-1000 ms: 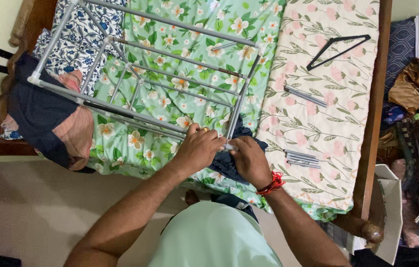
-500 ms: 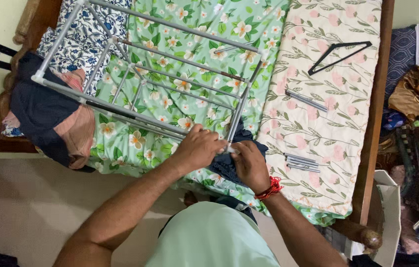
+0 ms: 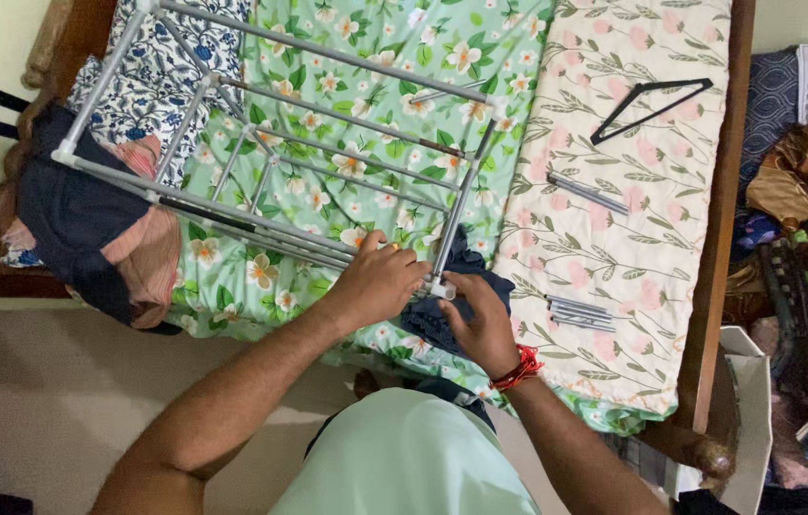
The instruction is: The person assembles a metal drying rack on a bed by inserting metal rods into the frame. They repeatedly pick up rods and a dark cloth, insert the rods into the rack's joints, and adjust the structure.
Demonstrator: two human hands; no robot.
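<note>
Left hand (image 3: 380, 281) grips rack tube (image 3: 261, 227); right hand (image 3: 480, 310) pinches corner joint (image 3: 440, 286). Risk: joint slipping off, frame (image 3: 280, 143) sagging.

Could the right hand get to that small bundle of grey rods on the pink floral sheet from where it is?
Probably yes. The right hand sits at the rack's corner joint, and the rods lie just to its right on the sheet, with only bare fabric between.

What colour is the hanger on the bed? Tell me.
Black; the hanger lies on the cream floral sheet, head view.
</note>
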